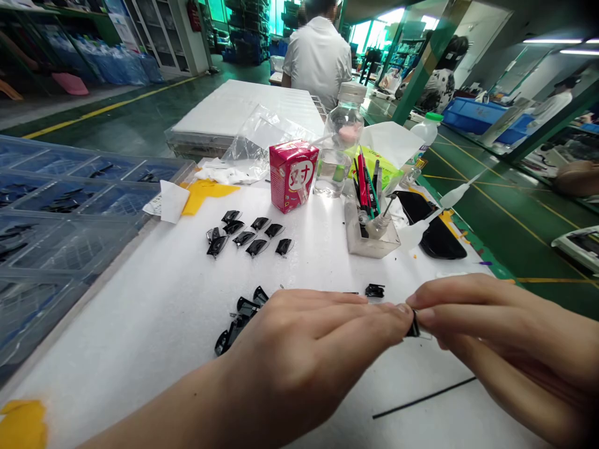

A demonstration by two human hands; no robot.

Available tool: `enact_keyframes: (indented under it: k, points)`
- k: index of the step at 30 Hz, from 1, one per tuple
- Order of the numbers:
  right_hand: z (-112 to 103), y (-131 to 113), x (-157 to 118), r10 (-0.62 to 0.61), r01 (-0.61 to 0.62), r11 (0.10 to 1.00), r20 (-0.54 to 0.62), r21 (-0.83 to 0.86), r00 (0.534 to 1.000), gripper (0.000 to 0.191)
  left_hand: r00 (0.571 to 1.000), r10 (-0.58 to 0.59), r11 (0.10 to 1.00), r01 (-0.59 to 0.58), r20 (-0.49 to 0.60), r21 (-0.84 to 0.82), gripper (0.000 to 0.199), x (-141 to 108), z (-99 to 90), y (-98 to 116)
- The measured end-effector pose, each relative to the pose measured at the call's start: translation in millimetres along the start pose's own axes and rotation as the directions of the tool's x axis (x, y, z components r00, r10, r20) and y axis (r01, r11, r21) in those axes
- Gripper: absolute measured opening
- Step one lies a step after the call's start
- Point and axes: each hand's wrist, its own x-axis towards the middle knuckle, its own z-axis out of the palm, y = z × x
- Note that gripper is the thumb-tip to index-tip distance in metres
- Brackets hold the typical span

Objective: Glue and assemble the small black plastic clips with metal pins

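Between my two hands is a small black plastic part [412,327], mostly covered by the fingers. My left hand [309,343] reaches in from the left and pinches it with thumb and fingertips. From the right, my right hand [496,330] grips the same part, fingertips meeting the left ones. Just beyond the fingers lies another small black part [375,290]. A heap of black parts [241,315] is partly hidden behind my left hand. Farther off, several black pieces with thin clear edges [256,247] are spread out. A thin black rod [423,398] lies below my right hand.
A blue compartment box [93,206] of black parts borders the left. A red drink carton [292,174], a clear bottle [331,168] and a tool holder [372,240] with tweezers and pens stand behind. A black tray-like object [437,231] lies right. A person in white [318,59] sits ahead.
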Motion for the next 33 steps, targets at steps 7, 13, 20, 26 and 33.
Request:
enact_keyframes:
  k: [7,13,20,26,33]
  points:
    - [8.6,-7.2,10.5,0.056,-0.053,0.986,-0.013,0.158,0.998,0.020,0.982,-0.185,0.982,0.183,-0.039,-0.046,0.007,2.5,0.4,5.5]
    - [18.7,-5.9,10.8,0.227,-0.252,0.918,0.117,0.305,0.967,0.019,0.944,-0.328,0.939,0.322,-0.029,-0.124,0.008,4.7,2.4,10.6]
    - [20.0,-7.5,13.0,0.232,-0.337,0.842,0.281,0.421,0.931,0.009,0.939,-0.340,0.931,0.329,-0.046,-0.160,0.004,3.7,5.9,11.6]
    - [23.1,-12.0,14.7,0.269,-0.375,0.797,0.279,0.472,0.922,0.012,0.965,-0.251,0.966,0.255,-0.081,0.041,0.008,-0.8,5.5,15.1]
    - [20.9,-12.4,13.3,0.267,-0.370,0.806,0.273,0.463,0.924,0.012,0.961,-0.258,0.966,0.254,-0.096,-0.048,0.009,1.3,3.7,15.0]
